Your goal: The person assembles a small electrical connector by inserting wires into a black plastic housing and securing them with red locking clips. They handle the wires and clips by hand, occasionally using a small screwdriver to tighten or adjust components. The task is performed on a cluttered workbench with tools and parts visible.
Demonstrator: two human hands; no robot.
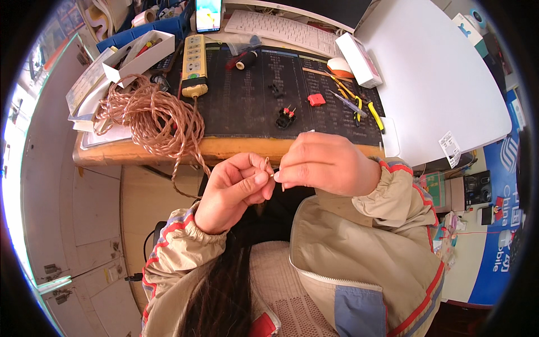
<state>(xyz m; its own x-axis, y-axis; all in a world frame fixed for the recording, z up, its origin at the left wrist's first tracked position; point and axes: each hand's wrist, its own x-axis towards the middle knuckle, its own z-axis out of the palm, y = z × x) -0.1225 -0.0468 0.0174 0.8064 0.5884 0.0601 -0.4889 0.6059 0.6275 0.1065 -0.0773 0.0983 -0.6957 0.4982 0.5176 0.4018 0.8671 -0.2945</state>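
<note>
My left hand (238,182) is closed in a pinch, thumb against fingers, over the lap in front of the desk. Between its fingertips shows a thin copper-coloured wire end (267,162). The fingers of my right hand (323,165) are pinched together and meet the wire at the left fingertips; any other small piece there is too small to name. A copper-coloured twisted cable (151,115) lies coiled on the desk's left part. One length hangs over the front edge and passes out of sight behind my left hand.
On the dark desk mat (236,95) lie a red block (316,99), small black-and-red parts (286,117), yellow-handled pliers (375,115) and a screwdriver (348,103). A power strip (194,64), a white open box (140,55), a keyboard (281,29) and a lit phone (208,14) stand behind.
</note>
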